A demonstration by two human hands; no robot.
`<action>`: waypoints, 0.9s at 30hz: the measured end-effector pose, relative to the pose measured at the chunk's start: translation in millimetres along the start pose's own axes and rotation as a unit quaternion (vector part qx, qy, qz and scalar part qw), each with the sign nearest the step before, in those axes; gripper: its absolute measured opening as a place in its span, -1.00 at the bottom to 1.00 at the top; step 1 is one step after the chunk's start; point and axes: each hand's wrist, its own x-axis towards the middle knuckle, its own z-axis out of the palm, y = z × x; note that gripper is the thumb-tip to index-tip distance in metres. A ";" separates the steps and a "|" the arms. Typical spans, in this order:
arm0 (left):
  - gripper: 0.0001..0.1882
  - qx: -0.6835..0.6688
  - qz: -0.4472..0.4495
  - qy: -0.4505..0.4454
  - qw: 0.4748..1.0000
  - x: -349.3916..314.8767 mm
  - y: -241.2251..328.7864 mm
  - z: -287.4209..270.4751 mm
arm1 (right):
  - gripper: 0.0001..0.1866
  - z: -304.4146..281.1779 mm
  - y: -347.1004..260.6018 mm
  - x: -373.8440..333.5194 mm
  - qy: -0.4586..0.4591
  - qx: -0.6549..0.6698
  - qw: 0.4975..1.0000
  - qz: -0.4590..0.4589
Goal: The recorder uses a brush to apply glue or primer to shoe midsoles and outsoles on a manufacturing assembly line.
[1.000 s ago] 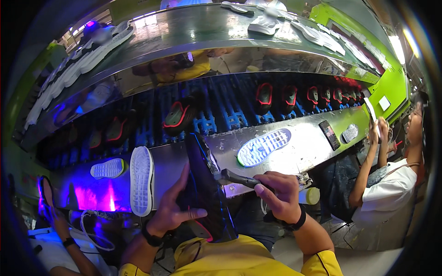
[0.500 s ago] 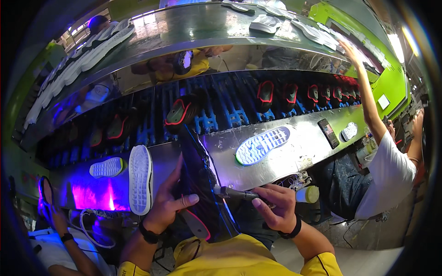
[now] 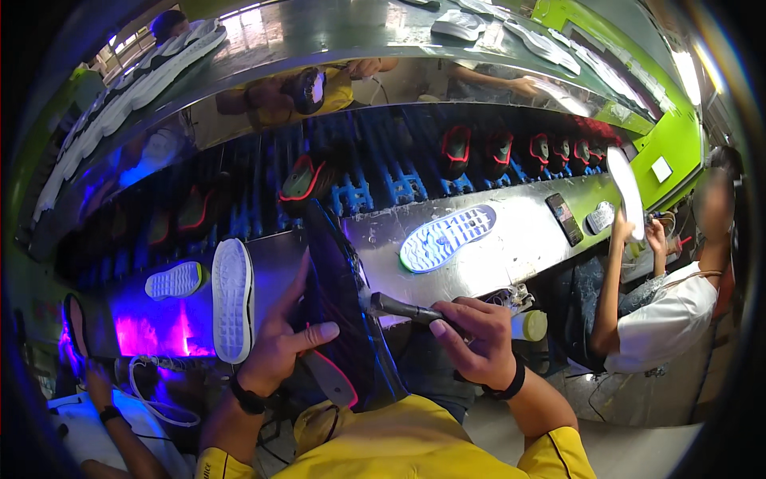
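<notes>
My left hand (image 3: pixel 275 347) is closed round a black shoe upper (image 3: pixel 347 311), thumb on top, steadying it in front of my yellow shirt. The upper is long and glossy, and its heel end near me has a grey patch with a red edge (image 3: pixel 333 382). In my right hand (image 3: pixel 485 339) is a brush (image 3: pixel 405 308) with a dark handle, pinched between thumb and fingers. The brush tip meets the right side of the upper, near its lower edge. Fingers of my left hand behind the upper are partly hidden.
White soles lie on the metal bench: a long one (image 3: pixel 232 302), a small one (image 3: pixel 174 281) and a bluish-lit one (image 3: pixel 448 238). Right of them are a phone (image 3: pixel 564 219) and a yellow-lidded jar (image 3: pixel 531 325). Beyond runs a blue roller conveyor (image 3: pixel 403 182) with black-and-red shoes. A co-worker holds a white sole (image 3: pixel 625 190).
The co-worker on the right has lowered a raised arm from the upper shelf and now holds a white sole. My brush has shifted slightly along the upper's edge; my left hand keeps its hold.
</notes>
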 end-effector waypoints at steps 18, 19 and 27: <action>-0.14 -0.082 -0.055 0.095 0.991 20.5 5.4 1.5 | -0.75 -51.6 -5.0 -1.6 -0.129 0.036 0.987 0.087; -0.17 -0.082 -0.062 0.104 0.989 21.4 6.3 1.5 | -0.75 -54.5 -6.8 -0.1 -0.130 0.027 0.988 0.080; -0.43 -0.134 -0.119 0.149 0.973 27.9 -1.6 5.9 | -0.77 -67.8 1.8 10.8 -0.074 -0.065 0.994 -0.042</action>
